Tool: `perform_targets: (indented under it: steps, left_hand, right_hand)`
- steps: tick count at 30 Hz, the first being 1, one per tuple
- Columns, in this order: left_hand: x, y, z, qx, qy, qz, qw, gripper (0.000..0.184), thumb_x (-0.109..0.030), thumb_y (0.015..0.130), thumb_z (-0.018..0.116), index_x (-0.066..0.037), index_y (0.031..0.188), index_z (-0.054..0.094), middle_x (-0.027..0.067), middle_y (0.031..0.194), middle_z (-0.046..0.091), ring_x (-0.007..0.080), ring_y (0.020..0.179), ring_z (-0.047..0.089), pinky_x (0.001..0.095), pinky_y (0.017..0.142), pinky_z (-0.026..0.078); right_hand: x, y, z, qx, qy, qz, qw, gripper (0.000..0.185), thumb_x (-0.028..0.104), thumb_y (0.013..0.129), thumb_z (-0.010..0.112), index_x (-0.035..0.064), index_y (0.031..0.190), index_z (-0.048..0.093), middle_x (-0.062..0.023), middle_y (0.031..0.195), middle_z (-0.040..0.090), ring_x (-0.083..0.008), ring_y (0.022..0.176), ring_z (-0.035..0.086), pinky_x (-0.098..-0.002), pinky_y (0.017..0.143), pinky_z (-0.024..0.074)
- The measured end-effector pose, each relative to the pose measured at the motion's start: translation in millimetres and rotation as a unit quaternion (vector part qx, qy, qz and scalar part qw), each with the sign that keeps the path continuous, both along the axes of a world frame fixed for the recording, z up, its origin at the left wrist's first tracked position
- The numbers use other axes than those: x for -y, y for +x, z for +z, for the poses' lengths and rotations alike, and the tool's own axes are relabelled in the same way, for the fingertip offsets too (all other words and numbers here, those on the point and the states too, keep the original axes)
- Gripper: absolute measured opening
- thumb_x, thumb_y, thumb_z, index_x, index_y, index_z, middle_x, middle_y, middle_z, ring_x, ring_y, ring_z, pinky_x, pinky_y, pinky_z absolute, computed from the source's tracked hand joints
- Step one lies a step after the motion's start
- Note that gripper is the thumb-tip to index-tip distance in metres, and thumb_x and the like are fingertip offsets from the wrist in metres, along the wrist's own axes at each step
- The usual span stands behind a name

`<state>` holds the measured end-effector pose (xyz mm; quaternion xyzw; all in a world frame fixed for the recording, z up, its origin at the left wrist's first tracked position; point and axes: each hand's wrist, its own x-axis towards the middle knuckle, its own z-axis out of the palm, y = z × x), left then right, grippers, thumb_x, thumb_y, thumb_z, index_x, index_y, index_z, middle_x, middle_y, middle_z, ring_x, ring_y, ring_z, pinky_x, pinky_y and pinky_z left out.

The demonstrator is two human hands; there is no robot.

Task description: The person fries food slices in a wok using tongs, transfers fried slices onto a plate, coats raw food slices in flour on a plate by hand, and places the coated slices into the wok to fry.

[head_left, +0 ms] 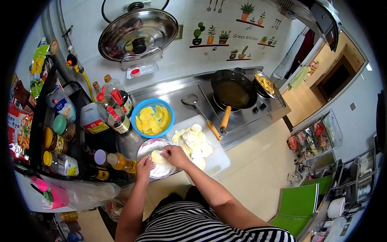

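Pale slice [157, 157] is held up just left of the lower centre of the frame, over a bowl [142, 148] with white powder in it. Both hands grip it: the left hand [144, 164] pinches its left edge and the right hand [175, 155] its right, bent fingers hiding parts of the rim. Slice and hands cover much of the bowl's middle. Right of it, whitened slices [197, 146] overlap on a white board [219, 163], too jumbled to count; the right forearm crosses its lower left corner. Just above the bowl, a blue basket [172, 128] holds yellow slices [152, 121], the lower ones buried. Farther up and right, a black wok [231, 86] sits on the stove, its dark contents hard to make out. At the bottom, the striped top [193, 220] is cut off by the frame.
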<state>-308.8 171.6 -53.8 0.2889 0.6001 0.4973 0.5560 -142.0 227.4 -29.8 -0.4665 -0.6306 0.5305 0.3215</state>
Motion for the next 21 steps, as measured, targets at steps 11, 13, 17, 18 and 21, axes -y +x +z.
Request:
perform_targets:
  steps: [11, 13, 17, 18, 21]
  left_hand:
    - [-2, 10, -18, -0.047, 0.020, 0.025, 0.998, 0.017, -0.010, 0.088, 0.052, 0.000, 0.097, 0.062, 0.0038, 0.073, 0.059, 0.0075, 0.061, 0.051, 0.0205, 0.055, 0.042]
    - [-3, 19, -14, -0.037, 0.028, 0.049, 0.998, 0.017, -0.010, 0.088, 0.052, 0.001, 0.097, 0.061, 0.0039, 0.074, 0.060, 0.0077, 0.063, 0.052, 0.0204, 0.056, 0.042]
    - [-5, 36, -12, -0.024, 0.021, 0.084, 0.996, 0.018, -0.010, 0.088, 0.052, 0.001, 0.098, 0.061, 0.0047, 0.078, 0.061, 0.0081, 0.065, 0.054, 0.0204, 0.058, 0.042]
    - [-7, 42, -8, -0.024, 0.020, 0.090, 0.995, 0.018, -0.010, 0.088, 0.052, 0.001, 0.098, 0.061, 0.0047, 0.078, 0.061, 0.0081, 0.065, 0.054, 0.0204, 0.058, 0.042]
    - [-10, 58, -3, -0.026, 0.015, 0.120, 0.992, 0.018, -0.010, 0.087, 0.053, 0.001, 0.100, 0.060, 0.0053, 0.079, 0.061, 0.0084, 0.066, 0.054, 0.0207, 0.059, 0.043]
  right_hand:
    - [-27, 133, 87, 0.162, 0.217, -0.139, 0.953, 0.015, 0.010, 0.078, 0.063, 0.0004, 0.089, 0.065, -0.0178, 0.082, 0.064, -0.0305, 0.074, 0.062, -0.0351, 0.068, 0.0488]
    - [-42, 172, 107, 0.190, 0.215, -0.196, 0.938, 0.015, 0.010, 0.077, 0.064, 0.0000, 0.089, 0.065, -0.0180, 0.082, 0.064, -0.0318, 0.073, 0.062, -0.0356, 0.068, 0.0488]
    - [-91, 252, 115, 0.217, 0.244, -0.291, 0.899, 0.015, 0.011, 0.078, 0.063, 0.0001, 0.087, 0.066, -0.0187, 0.078, 0.063, -0.0284, 0.070, 0.064, -0.0347, 0.065, 0.0493]
    - [-104, 265, 116, 0.249, 0.238, -0.297, 0.891, 0.015, 0.010, 0.079, 0.064, -0.0010, 0.088, 0.066, -0.0163, 0.074, 0.064, -0.0225, 0.066, 0.063, -0.0314, 0.063, 0.0489]
    - [-147, 304, 105, 0.299, 0.205, -0.294, 0.884, 0.015, 0.010, 0.077, 0.064, -0.0014, 0.088, 0.065, -0.0150, 0.072, 0.065, -0.0200, 0.064, 0.064, -0.0301, 0.062, 0.0488]
